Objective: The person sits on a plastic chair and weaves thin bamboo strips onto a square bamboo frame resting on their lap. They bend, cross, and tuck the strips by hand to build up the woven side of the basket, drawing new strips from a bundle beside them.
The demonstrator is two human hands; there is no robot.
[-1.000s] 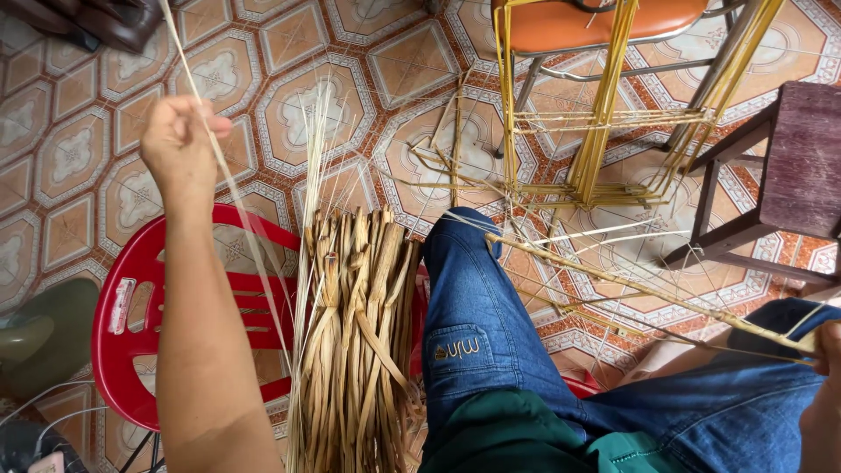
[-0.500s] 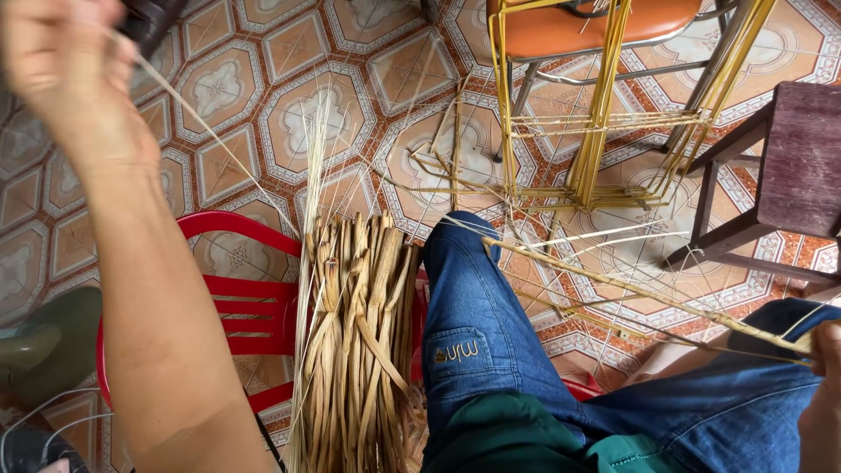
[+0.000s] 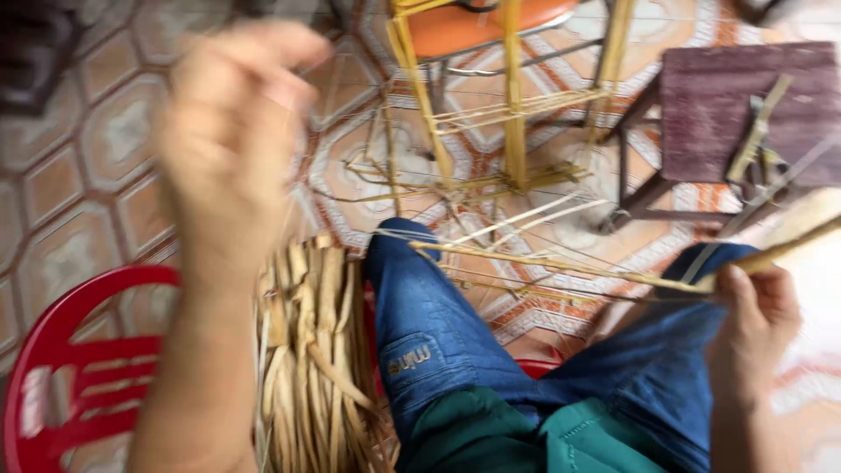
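My left hand is raised and blurred with motion, its fingers pinched together; a thin straw strand in it is hard to make out. Below it a bundle of dried flat straw strips lies across a red plastic chair. My right hand rests on my right knee, closed around long thin yellow straw strips that stretch left across my blue jeans.
An orange-seated chair with yellow legs stands ahead, wrapped with straw strands. A dark wooden stool with small tools on it is at the right. The floor is patterned tile.
My left hand has swung from the upper left toward the middle and nearer the camera. The view has tilted so my right hand shows more. The straw bundle has stayed put.
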